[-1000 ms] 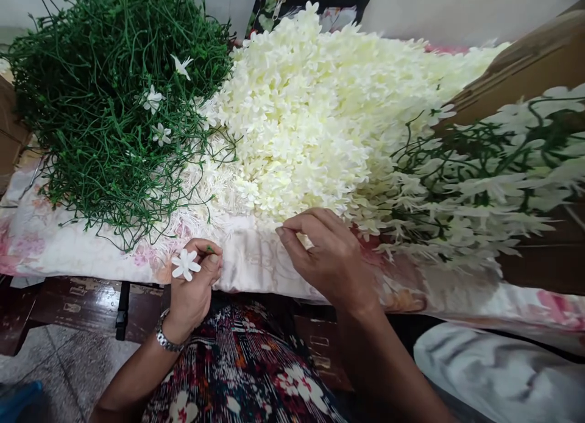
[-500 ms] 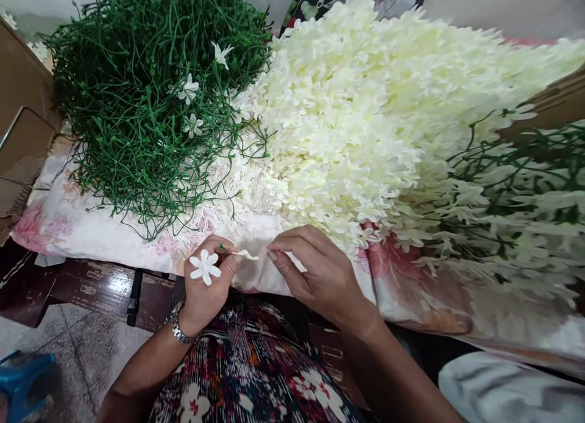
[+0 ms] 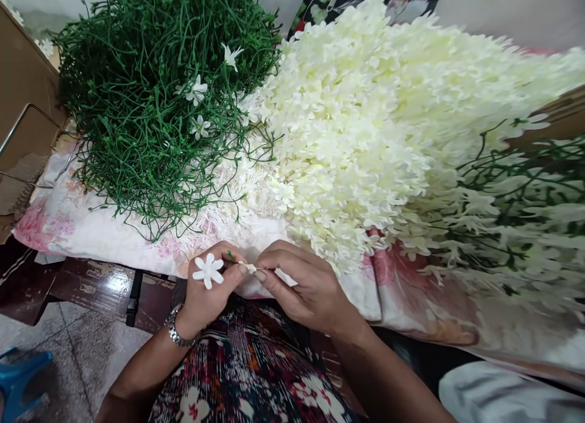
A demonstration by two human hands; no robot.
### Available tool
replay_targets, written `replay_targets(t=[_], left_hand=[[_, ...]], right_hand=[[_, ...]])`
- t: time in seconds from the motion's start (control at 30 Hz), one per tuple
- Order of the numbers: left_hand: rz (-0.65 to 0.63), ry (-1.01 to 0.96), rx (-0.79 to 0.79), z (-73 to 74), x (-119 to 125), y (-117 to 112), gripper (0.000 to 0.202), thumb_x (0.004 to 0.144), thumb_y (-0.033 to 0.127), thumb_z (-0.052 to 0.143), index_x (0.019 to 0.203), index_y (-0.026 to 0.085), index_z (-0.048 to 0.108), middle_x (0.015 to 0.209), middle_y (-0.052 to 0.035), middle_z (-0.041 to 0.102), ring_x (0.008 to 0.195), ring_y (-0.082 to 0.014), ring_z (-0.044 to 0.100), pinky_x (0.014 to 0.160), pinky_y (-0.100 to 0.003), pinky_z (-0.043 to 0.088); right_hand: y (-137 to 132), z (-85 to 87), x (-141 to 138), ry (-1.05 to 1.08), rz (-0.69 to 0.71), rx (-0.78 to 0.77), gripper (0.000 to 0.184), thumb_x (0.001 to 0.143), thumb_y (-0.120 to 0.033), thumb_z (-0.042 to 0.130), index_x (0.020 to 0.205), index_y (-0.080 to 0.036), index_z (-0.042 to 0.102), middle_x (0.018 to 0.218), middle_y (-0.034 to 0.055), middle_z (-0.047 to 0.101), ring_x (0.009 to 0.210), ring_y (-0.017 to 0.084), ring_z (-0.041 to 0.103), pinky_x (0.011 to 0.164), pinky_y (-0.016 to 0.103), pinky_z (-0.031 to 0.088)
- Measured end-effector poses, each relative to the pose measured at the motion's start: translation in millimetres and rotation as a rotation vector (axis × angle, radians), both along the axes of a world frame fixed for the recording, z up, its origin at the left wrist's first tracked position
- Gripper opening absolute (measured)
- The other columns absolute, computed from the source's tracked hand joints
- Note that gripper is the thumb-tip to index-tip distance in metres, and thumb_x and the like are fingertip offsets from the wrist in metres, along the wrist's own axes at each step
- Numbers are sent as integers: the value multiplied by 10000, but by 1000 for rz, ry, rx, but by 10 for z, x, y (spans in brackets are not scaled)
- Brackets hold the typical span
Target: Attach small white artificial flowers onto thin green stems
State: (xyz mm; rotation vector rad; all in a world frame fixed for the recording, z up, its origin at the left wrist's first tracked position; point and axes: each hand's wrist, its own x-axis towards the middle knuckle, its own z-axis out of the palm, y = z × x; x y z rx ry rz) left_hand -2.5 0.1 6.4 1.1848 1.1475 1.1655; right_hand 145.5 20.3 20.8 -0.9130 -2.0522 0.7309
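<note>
Between its thumb and fingers, my left hand [image 3: 210, 298] pinches an artificial flower; its white six-petalled bloom [image 3: 209, 270] lies over the back of the thumb side. A bit of green stem [image 3: 230, 255] shows above the thumb. From these fingertips juts a small crumpled white petal piece [image 3: 248, 267]. My right hand [image 3: 311, 286] is closed in a pinch at the far end of that piece, apparently on a thin white thread, with the fingertips hiding most of it. Both hands are nearly touching at the near edge of the floral cloth [image 3: 100, 231].
A tall heap of green plastic stems [image 3: 155, 106] stands at left, with loose white threads [image 3: 256, 191] beside it. White artificial petals [image 3: 356, 124] are piled centre and right. More stemmed flowers [image 3: 516, 209] lie at right. Cardboard [image 3: 27, 88] borders the left; a blue stool [image 3: 22, 374] is below.
My right hand has moved left and slightly down, so its fingertips now meet the white petal piece at my left hand. The gap between the hands has closed.
</note>
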Motion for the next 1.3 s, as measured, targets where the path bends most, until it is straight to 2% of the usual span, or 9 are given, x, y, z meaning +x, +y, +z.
replay_targets(t=[0.1,0.23,0.5,0.63,0.73,0.9,1.03,1.17,1.3], left_hand=[[-11,-114,-91,-9,24,-8,114,731,265,543,753,153,544,678,3,506,572,-83,460,512,-199,369],[-25,-136,-113,10,44,-31,113,719,254,563,738,142,558,664,3,491,577,-79,449,505,-189,359],[90,-271,-153,-57,103,-60,128,709,266,578,755,152,543,659,18,487,544,-60,433,510,-182,368],[109,-94,-71,-11,92,-54,127,718,269,563,729,145,536,621,19,497,535,-68,442,489,-177,359],[77,65,-14,41,74,-55,135,731,270,542,700,139,533,593,15,500,530,-76,450,483,-178,357],[43,140,9,64,71,-69,136,748,266,518,695,141,514,608,15,491,540,-74,442,503,-179,362],[42,223,55,77,71,-68,103,749,232,515,700,141,518,625,10,504,558,-77,452,522,-184,362],[-17,203,88,92,49,-51,87,744,212,522,701,139,543,629,3,523,565,-79,465,528,-189,366],[-113,55,-13,73,19,-45,138,744,264,526,764,137,578,666,-16,559,598,-98,503,536,-201,390]], right_hand=[[-8,16,-1,47,56,-104,65,740,-97,467,727,-150,502,618,4,490,596,79,440,539,217,381],[-18,-10,-11,72,56,-150,84,745,-118,460,671,-153,479,587,-8,458,560,71,411,516,213,353],[-26,-24,-36,119,63,-179,136,772,-140,430,643,-149,472,578,-13,437,554,64,409,518,203,349],[-27,-11,-21,92,37,-164,36,755,-174,487,762,-145,507,669,12,505,625,78,456,560,218,382],[-38,-14,-13,94,18,-171,37,729,-161,526,760,-153,506,672,-1,512,623,72,463,562,211,385],[-60,-1,3,96,-6,-211,46,729,-114,489,748,-152,506,671,-3,506,619,73,466,568,219,385],[-56,3,23,135,11,-283,54,724,-173,520,775,-155,513,695,0,506,633,80,476,577,225,380],[-46,-46,27,248,26,-432,64,734,-211,529,703,-169,492,647,-19,479,589,71,453,547,213,365],[-50,-69,44,305,59,-521,85,766,-208,484,691,-169,473,626,-21,459,557,66,429,518,207,355]])
